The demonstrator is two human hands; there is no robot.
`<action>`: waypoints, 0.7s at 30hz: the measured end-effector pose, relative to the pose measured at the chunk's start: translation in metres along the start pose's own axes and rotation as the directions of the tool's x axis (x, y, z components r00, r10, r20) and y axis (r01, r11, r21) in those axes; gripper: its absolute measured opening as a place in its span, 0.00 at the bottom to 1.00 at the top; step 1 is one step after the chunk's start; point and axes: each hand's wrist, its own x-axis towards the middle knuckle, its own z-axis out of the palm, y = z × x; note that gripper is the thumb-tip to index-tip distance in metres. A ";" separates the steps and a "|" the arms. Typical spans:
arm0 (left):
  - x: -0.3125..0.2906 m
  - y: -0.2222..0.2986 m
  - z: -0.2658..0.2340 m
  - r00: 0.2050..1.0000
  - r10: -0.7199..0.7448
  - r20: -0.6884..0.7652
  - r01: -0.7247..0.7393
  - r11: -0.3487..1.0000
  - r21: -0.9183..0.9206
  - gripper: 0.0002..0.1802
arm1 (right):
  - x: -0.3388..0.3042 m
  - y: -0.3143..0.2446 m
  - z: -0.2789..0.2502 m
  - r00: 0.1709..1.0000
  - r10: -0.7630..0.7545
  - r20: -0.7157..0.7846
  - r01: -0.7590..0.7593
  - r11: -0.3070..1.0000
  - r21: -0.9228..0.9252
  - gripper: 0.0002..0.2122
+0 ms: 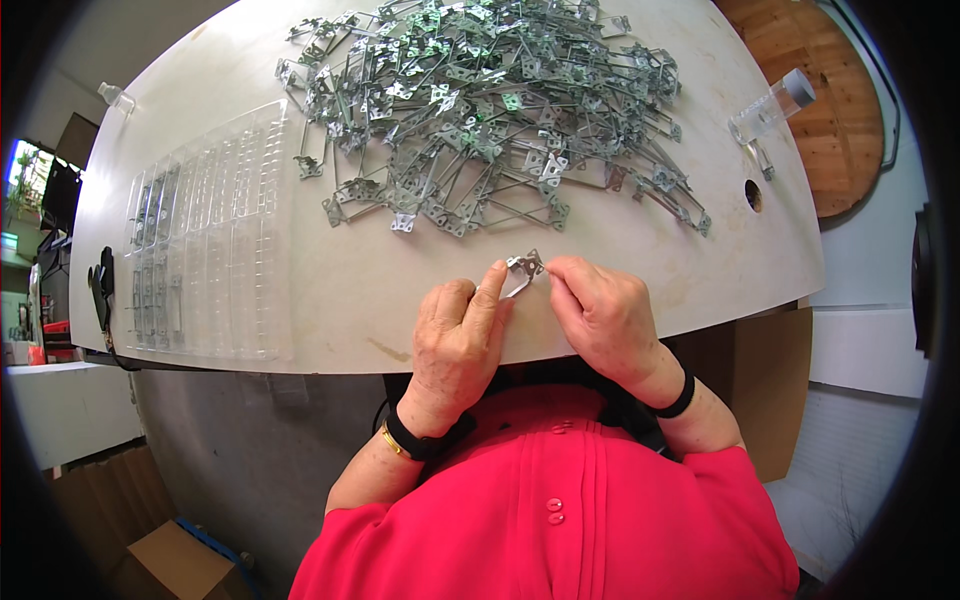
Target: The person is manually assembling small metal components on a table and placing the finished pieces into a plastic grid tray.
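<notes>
Near the table's front edge, my left hand (pixel 458 325) grips a small metal bracket (pixel 522 268) between thumb and fingers. My right hand (pixel 605 305) is closed in a pinch at the bracket's right end; whatever its fingertips may hold is too small to make out. The bracket is silvery, with a flat holed plate at its far end and a bent strip running back toward my left thumb. Beyond both hands lies a large tangled heap of similar metal brackets (pixel 480 110) with thin rods and holed plates.
A clear plastic tray (pixel 225 240) with rows of slots lies at the left, metal parts in its left slots. Black scissors (pixel 102 285) rest at the left edge. A clear bottle (pixel 770 108) lies at the right near a hole (pixel 753 196) in the tabletop. A wooden round stool (pixel 815 110) stands beyond.
</notes>
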 end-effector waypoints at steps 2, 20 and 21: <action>0.001 0.001 0.000 1.000 0.002 -0.003 -0.002 1.000 -0.004 0.31 | 0.000 -0.001 -0.002 1.000 0.003 0.010 -0.003 1.000 -0.011 0.06; 0.000 0.001 0.000 1.000 -0.001 -0.001 0.001 1.000 -0.010 0.30 | -0.001 -0.002 -0.002 1.000 0.013 -0.009 -0.012 1.000 0.015 0.06; 0.000 0.001 0.000 1.000 -0.003 -0.007 0.002 1.000 -0.014 0.30 | -0.001 -0.001 -0.002 1.000 0.019 0.002 -0.019 1.000 0.005 0.06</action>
